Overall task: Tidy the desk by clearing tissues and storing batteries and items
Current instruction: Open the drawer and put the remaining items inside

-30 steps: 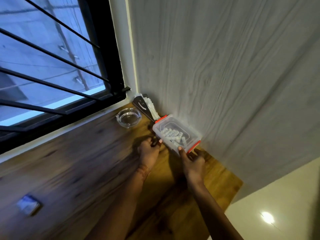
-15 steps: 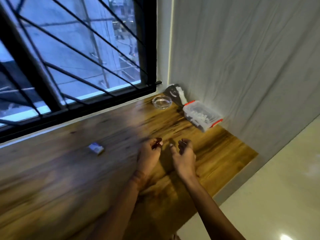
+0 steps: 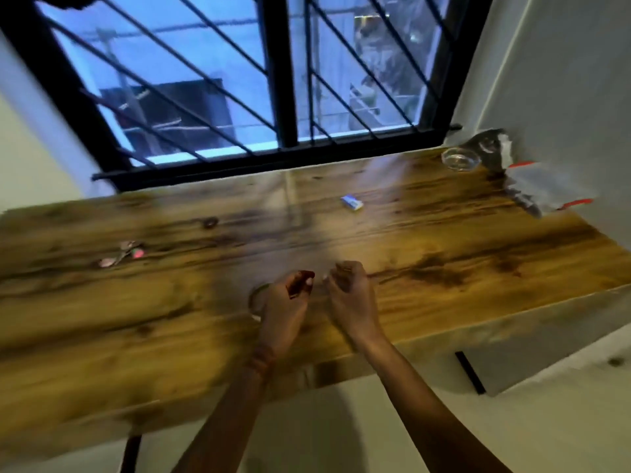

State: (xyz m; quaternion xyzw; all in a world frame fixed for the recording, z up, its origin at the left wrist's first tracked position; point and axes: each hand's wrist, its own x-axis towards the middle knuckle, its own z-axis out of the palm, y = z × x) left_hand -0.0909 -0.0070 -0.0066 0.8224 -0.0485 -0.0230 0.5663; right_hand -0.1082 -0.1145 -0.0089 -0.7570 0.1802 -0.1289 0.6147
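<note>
**Both hands low over the desk, storage box in the far right corner**

A barred window [image 3: 211, 80] fills the top of the view. Below it runs a long wooden desk [image 3: 444, 254], its right end against a pale wall [image 3: 563, 80].

Both hands hover side by side, near each other, above the desk's near edge. The left hand [image 3: 285, 308] has its fingers curled round a small dark-red object [image 3: 300, 283] too blurred to name. The right hand [image 3: 353, 302] is clenched in a loose fist with nothing showing in it.

A clear plastic box [image 3: 546, 186] with red clips sits in the far right corner against the wall, its contents smeared by blur. Just behind it a dark pouch [image 3: 488, 145] leans in the corner, with a glass ashtray [image 3: 461, 159] just beside it.

A cluster of small pinkish and metal items [image 3: 124, 254] lies well to the left. A small blue-and-white packet [image 3: 351, 202] lies mid-desk, its print unreadable. Part of a round ring [image 3: 255, 298] shows by the left hand.
</note>
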